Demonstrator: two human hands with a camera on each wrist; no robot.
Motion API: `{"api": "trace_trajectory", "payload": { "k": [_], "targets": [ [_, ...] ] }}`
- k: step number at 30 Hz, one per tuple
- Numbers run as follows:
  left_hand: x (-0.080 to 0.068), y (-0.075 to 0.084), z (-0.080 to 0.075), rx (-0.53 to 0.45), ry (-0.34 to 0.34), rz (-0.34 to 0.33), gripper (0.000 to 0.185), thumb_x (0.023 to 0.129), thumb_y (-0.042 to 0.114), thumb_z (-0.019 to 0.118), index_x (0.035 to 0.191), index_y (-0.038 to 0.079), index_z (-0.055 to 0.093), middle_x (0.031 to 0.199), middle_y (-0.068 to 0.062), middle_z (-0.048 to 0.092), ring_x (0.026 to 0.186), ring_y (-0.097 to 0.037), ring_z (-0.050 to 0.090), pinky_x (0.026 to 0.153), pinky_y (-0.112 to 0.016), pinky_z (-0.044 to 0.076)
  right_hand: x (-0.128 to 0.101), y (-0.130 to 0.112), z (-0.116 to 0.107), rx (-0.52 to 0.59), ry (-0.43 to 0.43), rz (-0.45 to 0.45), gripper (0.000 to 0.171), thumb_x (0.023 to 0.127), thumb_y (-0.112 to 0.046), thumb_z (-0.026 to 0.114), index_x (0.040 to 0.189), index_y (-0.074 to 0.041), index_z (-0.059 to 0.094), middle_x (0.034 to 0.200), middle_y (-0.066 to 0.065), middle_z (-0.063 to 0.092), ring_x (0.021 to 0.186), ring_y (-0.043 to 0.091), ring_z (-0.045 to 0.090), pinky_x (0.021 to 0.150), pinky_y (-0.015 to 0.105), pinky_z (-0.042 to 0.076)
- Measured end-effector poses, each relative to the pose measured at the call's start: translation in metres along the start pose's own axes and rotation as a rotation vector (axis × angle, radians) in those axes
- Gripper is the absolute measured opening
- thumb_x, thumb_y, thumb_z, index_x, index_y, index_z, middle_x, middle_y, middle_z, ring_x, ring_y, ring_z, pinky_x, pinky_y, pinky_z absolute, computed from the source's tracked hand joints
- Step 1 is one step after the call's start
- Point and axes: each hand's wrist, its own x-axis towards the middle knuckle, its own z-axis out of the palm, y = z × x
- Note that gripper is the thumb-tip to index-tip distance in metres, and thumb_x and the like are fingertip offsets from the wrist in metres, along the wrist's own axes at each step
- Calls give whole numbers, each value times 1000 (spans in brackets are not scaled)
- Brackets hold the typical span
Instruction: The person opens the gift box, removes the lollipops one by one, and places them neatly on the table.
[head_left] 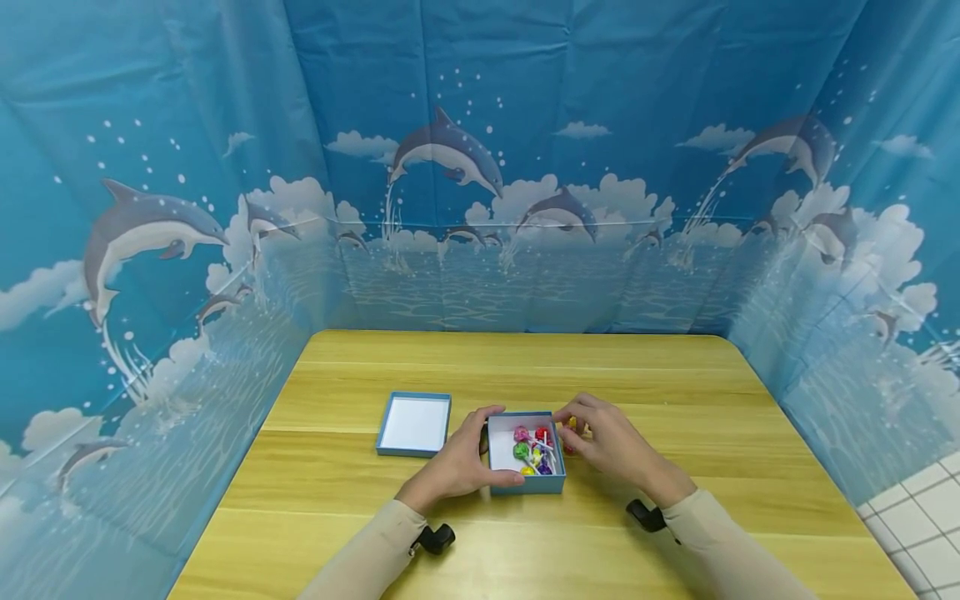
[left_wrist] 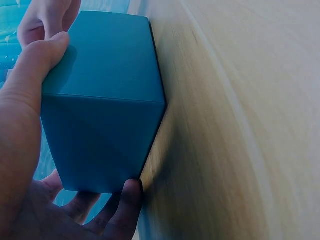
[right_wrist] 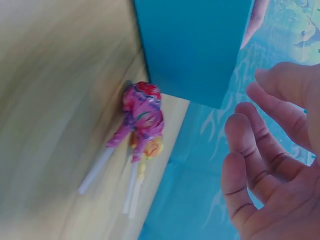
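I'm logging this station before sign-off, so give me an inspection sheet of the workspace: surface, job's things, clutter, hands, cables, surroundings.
Surface: wooden table, light grain.
Job's things: open blue box holding wrapped lollipops; more lollipops on the table at its right side.
Clutter: box lid lying inside up, left of the box.
Hands: left hand grips the box; right hand is open beside the loose lollipops.
Cables: nothing seen.
Surroundings: dolphin-print blue backdrop on three sides; white tiled floor at right.

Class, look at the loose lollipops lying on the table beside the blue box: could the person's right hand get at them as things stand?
Probably yes: the right hand hovers open just above the loose lollipops beside the blue box, with nothing between them.
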Motion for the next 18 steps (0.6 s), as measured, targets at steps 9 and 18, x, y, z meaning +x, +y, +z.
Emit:
{"api": "trace_trajectory", "payload": {
  "k": [9, 18],
  "targets": [
    [0, 1, -1, 39, -2, 4, 119, 91, 54, 101, 183, 23, 32, 171, -15, 51, 137, -22, 66, 121, -45, 58, 12, -12, -5, 26, -84, -102, 11, 110, -13, 83, 121, -13, 87, 111, 0, 78, 81, 14, 63, 66, 21, 50],
    [0, 2, 0, 20, -5, 14, 118, 93, 48, 101, 183, 20, 31, 169, -18, 51, 129, -20, 68, 112, -38, 61, 26, -26, -9, 10, -220, -138, 18, 112, -19, 82, 127, -12, 88, 117, 8, 80, 84, 11, 66, 73, 24, 55]
  ]
}}
